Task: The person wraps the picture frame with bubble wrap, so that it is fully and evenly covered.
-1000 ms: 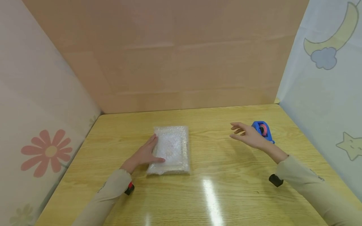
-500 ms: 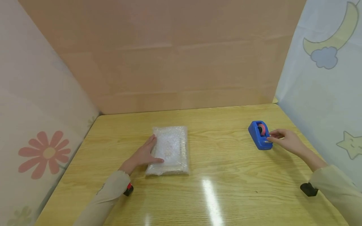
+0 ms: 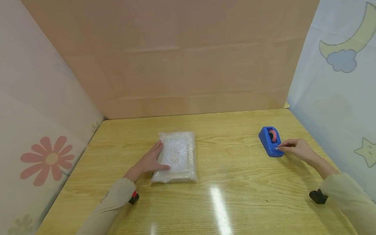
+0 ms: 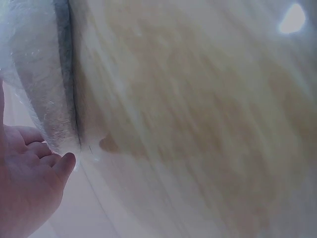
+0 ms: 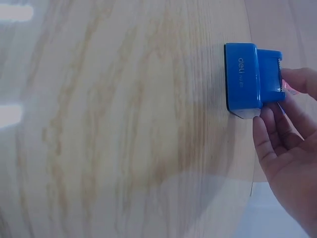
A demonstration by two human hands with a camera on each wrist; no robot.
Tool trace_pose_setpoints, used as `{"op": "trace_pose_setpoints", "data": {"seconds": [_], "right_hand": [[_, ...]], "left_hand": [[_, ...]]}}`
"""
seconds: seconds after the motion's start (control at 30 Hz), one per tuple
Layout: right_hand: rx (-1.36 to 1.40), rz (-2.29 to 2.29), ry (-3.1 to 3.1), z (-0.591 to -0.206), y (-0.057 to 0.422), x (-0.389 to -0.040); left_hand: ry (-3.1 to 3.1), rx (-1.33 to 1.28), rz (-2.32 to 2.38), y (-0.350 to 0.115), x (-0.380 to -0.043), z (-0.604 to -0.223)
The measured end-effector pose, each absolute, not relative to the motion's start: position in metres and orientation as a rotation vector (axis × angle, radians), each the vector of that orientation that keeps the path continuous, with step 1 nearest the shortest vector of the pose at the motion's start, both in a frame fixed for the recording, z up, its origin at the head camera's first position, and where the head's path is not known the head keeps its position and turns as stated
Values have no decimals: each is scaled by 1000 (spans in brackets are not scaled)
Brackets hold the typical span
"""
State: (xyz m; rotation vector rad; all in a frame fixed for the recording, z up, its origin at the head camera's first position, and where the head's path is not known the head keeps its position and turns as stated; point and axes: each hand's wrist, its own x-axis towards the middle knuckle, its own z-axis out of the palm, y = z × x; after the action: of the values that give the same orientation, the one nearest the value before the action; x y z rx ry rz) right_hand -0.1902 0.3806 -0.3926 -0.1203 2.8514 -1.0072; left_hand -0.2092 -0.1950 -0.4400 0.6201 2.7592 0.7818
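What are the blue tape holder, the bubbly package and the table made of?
Blue tape holder: probably hard plastic, being smooth, evenly blue and slightly shiny. Bubbly package: seemingly clear plastic bubble wrap outside, from its bumpy, glinting surface; the inside is too hidden to tell. Table: wood or a wood-look top, with visible grain and a glossy finish that reflects light.

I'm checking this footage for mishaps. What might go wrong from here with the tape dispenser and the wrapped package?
The right hand is close to the toothed edge of the tape dispenser, so a fingertip might get nicked.
The left hand is away on the wrapped package, so a tug might slide or tip the dispenser.
That hand covers only the package's left side, so the package might swivel if pushed.
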Motion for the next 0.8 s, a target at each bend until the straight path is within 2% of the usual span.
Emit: {"op": "trace_pose_setpoints", "data": {"seconds": [0.6,0.8], "right_hand": [[-190,-979,2862,-387,380,-195],[-411,-900,3027,-385,372,-191]], "left_hand": [[2752,614,801,-195,-210,-441],[2752,612,796,-195,-209,-441]]}}
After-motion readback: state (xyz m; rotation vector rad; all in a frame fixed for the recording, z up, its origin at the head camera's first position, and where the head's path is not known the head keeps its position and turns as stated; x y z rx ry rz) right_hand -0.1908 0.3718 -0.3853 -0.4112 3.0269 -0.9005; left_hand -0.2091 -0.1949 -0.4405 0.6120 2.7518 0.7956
